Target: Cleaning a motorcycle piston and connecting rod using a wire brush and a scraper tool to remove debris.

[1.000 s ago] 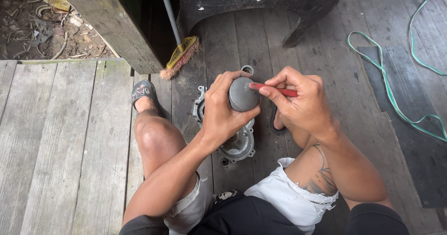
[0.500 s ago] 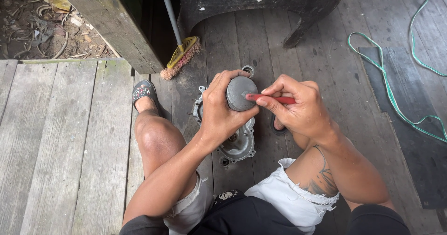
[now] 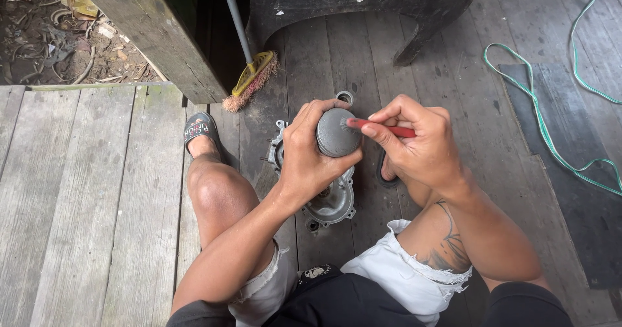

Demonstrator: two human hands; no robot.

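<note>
Left hand [image 3: 311,162] is clamped around a grey piston [image 3: 337,133], crown facing up, held above the lap. Right hand [image 3: 421,149] pinches a red tool [image 3: 389,130] pen-style; its tip rests on the right edge of the crown. Can't tell the tip shape, could be a small brush or a scraper.

Right under the piston, on the deck [image 3: 78,204]: a grey metal casing [image 3: 330,201], partly hidden by the left hand. Person sits low with knees apart, a sandal [image 3: 199,131] on the left foot. Far side: a broom [image 3: 249,74] leaning by a post, and a dark curved base. A green cord [image 3: 538,120] loops at right, well apart from the work.

Risks, as I judge them:
- The grip is on a smooth round part; if side pressure from the tool twists it loose, the piston would drop onto the casing or the deck and could get dinged.
- The tool tip sits at the crown edge, so a slip could run it into the left fingers [image 3: 324,110] wrapped close by.
- Deck boards have gaps; any small loose part could fall through.
- Debris loosened off the crown could fall into the open casing below.
</note>
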